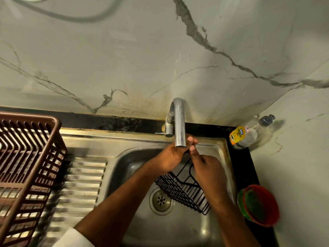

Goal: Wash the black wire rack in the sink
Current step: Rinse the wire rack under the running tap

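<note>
**Rack held under the tap, both hands on its top edge**

I see the black wire rack (183,191) tilted inside the sink (178,227), its lower end reaching down near the drain (161,200) and its upper end raised toward the spout of the faucet (179,125). My left hand (169,157) wraps its fingers around the rack's upper wire just below the spout, fingertips poking out past the chrome. My right hand (208,168) sits just beside it, fingers curled down onto the same upper part of the rack; the two hands touch at the fingertips. I cannot tell whether water is running from the spout.

To the left of the basin, the ribbed drainboard (80,184) carries a brown plastic dish basket (26,166), blurred in this view. On the dark counter at the right corner stands a clear dish-soap bottle (249,134) with a yellow label and pump top. Nearer me, on the same right edge, a red bowl (267,205) holds a green scrub pad (252,204).
</note>
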A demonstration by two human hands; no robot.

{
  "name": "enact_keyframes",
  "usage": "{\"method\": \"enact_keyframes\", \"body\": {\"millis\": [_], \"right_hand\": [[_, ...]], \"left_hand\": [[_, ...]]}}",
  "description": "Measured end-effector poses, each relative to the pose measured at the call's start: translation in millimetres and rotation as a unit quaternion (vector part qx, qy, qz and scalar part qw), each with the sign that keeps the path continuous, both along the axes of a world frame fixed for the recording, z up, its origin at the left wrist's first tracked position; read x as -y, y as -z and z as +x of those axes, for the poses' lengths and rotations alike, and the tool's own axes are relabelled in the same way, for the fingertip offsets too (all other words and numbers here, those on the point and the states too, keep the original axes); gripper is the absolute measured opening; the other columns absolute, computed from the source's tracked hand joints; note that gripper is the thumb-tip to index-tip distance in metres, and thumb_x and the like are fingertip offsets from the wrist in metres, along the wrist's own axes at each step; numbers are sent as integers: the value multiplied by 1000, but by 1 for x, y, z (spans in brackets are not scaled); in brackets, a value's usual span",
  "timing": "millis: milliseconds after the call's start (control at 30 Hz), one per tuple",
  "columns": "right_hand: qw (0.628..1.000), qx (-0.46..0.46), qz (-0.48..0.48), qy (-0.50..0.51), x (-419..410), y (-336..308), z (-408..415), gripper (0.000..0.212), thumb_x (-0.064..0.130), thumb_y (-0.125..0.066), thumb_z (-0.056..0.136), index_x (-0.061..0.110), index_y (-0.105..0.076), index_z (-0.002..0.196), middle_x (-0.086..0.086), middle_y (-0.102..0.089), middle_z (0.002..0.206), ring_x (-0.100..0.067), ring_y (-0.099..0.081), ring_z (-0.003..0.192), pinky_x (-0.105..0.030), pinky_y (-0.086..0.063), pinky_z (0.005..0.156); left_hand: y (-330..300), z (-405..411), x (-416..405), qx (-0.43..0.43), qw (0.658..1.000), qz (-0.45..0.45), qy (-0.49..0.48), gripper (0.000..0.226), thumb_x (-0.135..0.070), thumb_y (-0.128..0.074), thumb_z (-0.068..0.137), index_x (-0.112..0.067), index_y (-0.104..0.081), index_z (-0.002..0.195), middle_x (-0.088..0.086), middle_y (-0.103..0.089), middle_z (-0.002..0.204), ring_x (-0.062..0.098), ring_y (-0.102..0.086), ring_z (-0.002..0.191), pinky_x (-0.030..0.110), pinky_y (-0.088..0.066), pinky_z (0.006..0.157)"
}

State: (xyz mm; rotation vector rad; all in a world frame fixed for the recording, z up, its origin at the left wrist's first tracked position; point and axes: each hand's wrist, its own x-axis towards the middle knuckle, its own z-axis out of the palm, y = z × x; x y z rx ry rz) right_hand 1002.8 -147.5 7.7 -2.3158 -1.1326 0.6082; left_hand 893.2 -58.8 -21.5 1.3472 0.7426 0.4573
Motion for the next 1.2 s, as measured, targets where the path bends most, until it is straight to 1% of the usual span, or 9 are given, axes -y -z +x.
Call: {"method": "enact_keyframes", "body": {"millis": [133, 300, 433, 633, 767, 833, 933, 1067, 1200], "right_hand": [[995, -74, 69, 26, 6, -5, 11, 77, 88, -35, 80, 22, -56, 47, 6, -37, 40, -16, -43, 49, -36, -41, 59], [982, -132, 125, 42, 9, -11, 16, 75, 88, -51, 72, 20, -37, 45, 6, -29, 42, -17, -34, 47, -45, -43, 59], [984, -108, 133, 42, 1, -9, 19, 73, 83, -48, 79, 20, -43, 44, 6, -32, 38, -15, -33, 43, -39, -36, 57], [990, -93, 110, 12, -1, -5, 12, 93, 99, -25, 70, 12, -52, 51, 4, -44, 42, -19, -45, 49, -37, -40, 59], [989, -108, 98, 4, 0, 0, 12, 106, 97, -30, 72, 1, -72, 92, -15, -61, 61, -28, -58, 60, -42, -49, 67], [983, -145, 113, 13, 3, 1, 10, 101, 94, -40, 74, 0, -69, 95, -23, -66, 75, -38, -63, 70, -50, -53, 74], [961, -232, 144, 47, 9, -7, 12, 84, 75, -59, 83, -9, -58, 88, -35, -62, 86, -53, -60, 84, -62, -53, 86], [936, -312, 141, 80, 18, -15, 32, 53, 66, -67, 79, 19, -58, 57, 8, -39, 48, -12, -33, 47, -28, -32, 56], [909, -359, 184, 108, 28, -14, 59, 46, 77, -73, 62, 31, -65, 60, 8, -41, 54, -8, -37, 46, -20, -34, 47]], "left_hand": [[12, -24, -11, -128, 989, 47, 59, 51, -48, -32, 108, -19, -52, 145, -5, -56, 139, 8, -53, 130, 0, -38, 89], [25, -48, -24, -151, 987, 49, 32, 98, -87, -32, 79, -20, -48, 148, 7, -50, 153, 20, -45, 141, 46, -35, 120], [12, -33, -17, -140, 987, 48, 58, 61, -63, -33, 102, -28, -44, 151, 3, -45, 155, 13, -40, 139, 42, -32, 119], [-14, -7, 1, -49, 992, 81, 85, 50, -57, -31, 105, -26, -57, 133, 1, -59, 137, 10, -51, 131, 28, -39, 112], [-3, -18, -2, -59, 991, 91, 73, 39, -42, -30, 111, -31, -61, 132, -2, -61, 120, -8, -55, 104, 4, -42, 91], [3, -30, -6, -99, 988, 112, 45, 34, -51, -30, 109, -49, -57, 129, -9, -58, 125, -11, -53, 111, 18, -45, 102], [31, -53, -16, -132, 985, 110, 29, 59, -68, -28, 99, -31, -60, 132, -3, -60, 131, 11, -55, 125, 43, -46, 110], [42, -65, -22, -141, 989, 52, -3, 51, -55, -34, 106, -18, -65, 121, 1, -66, 117, 12, -62, 108, 29, -50, 102], [47, -67, -30, -39, 995, -68, -60, 42, -38, -52, 103, 2, -63, 104, 13, -64, 93, 26, -64, 88, 42, -50, 89]]}}
